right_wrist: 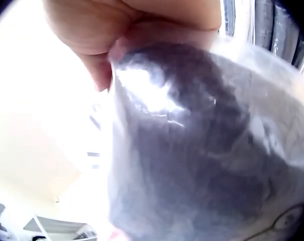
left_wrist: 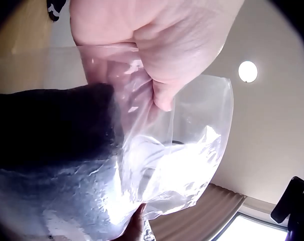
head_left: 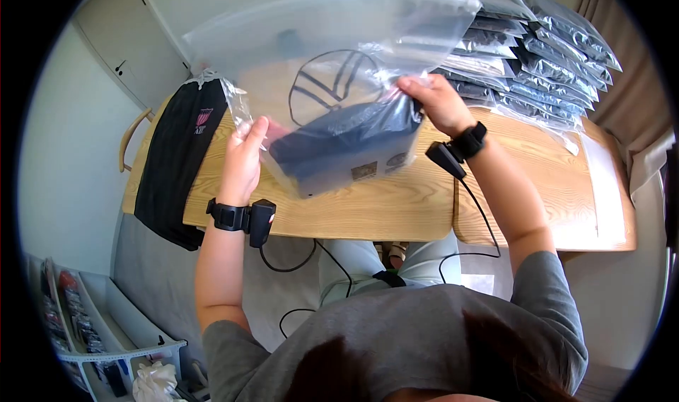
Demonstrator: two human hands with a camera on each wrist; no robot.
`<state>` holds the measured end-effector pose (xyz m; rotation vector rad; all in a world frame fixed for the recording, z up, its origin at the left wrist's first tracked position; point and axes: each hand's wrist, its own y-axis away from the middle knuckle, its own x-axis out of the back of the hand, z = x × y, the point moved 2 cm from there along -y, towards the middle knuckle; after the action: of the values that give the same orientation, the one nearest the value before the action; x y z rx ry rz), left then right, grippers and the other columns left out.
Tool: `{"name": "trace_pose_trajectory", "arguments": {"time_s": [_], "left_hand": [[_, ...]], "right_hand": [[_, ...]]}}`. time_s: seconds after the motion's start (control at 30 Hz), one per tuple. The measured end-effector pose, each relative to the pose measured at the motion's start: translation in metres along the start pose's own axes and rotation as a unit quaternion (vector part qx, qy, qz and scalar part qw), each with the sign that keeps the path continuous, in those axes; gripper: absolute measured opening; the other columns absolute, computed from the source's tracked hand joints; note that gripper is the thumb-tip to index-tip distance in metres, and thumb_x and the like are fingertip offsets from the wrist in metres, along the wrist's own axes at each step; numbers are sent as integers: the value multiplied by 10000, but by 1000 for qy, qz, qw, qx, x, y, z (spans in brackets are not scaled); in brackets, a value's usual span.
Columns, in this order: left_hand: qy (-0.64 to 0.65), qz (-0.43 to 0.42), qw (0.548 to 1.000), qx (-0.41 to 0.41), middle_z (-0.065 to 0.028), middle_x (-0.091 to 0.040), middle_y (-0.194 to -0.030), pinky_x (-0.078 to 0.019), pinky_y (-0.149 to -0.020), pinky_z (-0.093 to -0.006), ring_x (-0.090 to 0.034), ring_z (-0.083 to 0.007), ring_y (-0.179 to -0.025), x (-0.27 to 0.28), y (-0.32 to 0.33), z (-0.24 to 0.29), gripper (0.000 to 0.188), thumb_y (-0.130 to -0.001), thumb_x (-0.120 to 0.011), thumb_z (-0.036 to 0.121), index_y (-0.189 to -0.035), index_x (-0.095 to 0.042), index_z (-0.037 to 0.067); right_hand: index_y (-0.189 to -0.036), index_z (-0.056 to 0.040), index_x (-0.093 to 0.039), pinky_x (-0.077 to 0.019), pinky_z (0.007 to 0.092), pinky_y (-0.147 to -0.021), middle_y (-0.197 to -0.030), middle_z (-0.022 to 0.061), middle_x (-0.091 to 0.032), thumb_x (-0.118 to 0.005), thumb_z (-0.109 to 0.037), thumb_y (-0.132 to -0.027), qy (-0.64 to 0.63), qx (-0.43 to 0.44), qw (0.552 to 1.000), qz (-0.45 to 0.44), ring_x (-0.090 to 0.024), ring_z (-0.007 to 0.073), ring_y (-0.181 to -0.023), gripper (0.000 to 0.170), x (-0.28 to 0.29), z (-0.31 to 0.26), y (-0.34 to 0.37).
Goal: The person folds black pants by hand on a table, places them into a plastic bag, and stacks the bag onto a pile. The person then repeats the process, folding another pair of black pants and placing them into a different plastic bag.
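Note:
A translucent plastic bag printed with a round emblem is held up over the table, a folded dark garment lying in its lower part. My left hand grips the bag's left side, thumb on the near face. On the other side my right hand pinches the bag near the garment's upper right corner. In the left wrist view, the left thumb presses the clear film beside the dark fabric. The right wrist view shows the right hand holding the film at the garment's edge.
Stacks of bagged garments stand at the table's back right. A black garment with a pink emblem hangs over the left edge of the wooden table. A chair stands behind it. Divided bins are at lower left.

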<state>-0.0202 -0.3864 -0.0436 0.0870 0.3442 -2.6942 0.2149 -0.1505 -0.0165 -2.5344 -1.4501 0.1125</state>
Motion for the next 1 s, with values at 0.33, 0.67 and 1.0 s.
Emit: {"name": "trace_pose_trajectory", "arguments": {"time_s": [0.33,0.67,1.0], "left_hand": [[-102,25,994,21,-92,-672,-866,-459,-677,-246,-626,-127,-774,-23,-49,33,268,-952,-531,315,-954,-573,50],[-126,-80,989,15,-135,-626,-1152,-322,-1036,-322,-533,-182,-1123,-30,11,-19,318,-979,-465,240,-1090,-604,-23],[-21,-58,994,88,-118,-635,-1133,-395,-980,-322,-557,-181,-1106,-43,107,-101,355,-959,-497,253,-1146,-569,-40]], "right_hand": [[-849,21,-622,-478,252,-702,-805,105,-680,-509,-326,-955,-30,17,989,144,-607,136,-729,379,34,-17,-8],[-1011,9,-688,-410,310,-954,-1004,102,-686,-409,-375,-991,154,37,983,98,-600,169,-995,475,48,16,75],[-904,49,-669,-484,280,-825,-883,115,-696,-386,-296,-1012,31,-210,967,141,-636,158,-831,459,-5,81,192]]}}
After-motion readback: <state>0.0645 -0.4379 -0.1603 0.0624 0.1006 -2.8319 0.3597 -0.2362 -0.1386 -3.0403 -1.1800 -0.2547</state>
